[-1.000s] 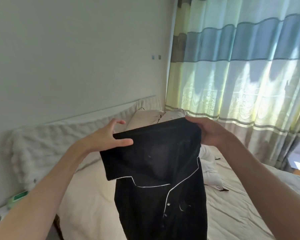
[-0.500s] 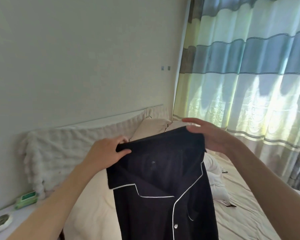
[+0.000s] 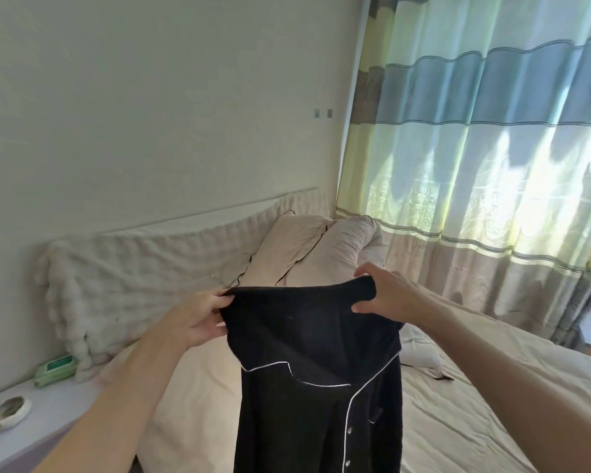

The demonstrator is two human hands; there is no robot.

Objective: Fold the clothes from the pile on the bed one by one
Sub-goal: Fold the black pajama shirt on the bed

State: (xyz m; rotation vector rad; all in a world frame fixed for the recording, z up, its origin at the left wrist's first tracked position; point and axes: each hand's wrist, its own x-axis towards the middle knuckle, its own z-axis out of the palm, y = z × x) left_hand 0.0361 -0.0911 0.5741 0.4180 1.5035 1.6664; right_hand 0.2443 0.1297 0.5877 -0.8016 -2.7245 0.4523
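Observation:
A black shirt (image 3: 318, 380) with white piping and a row of small buttons hangs in the air above the bed (image 3: 458, 414). My left hand (image 3: 198, 319) grips its top edge at the left corner, fingers curled over the cloth. At the right corner my right hand (image 3: 386, 295) pinches the same edge. The shirt's lower part runs out of the frame at the bottom. No pile of clothes is in view.
Two cream pillows (image 3: 304, 247) lean against a fluffy white headboard cover (image 3: 133, 268). A white garment (image 3: 420, 349) lies on the bed behind the shirt. At the left, a white shelf (image 3: 58, 407) holds a green wipes pack (image 3: 55, 368) and a small dish (image 3: 7, 411). Striped curtains (image 3: 485, 148) hang at right.
Both hands have shifted their hold on the shirt's top edge, and the left hand has closed fully onto it. The view has swung, so the shelf and dish have come into sight.

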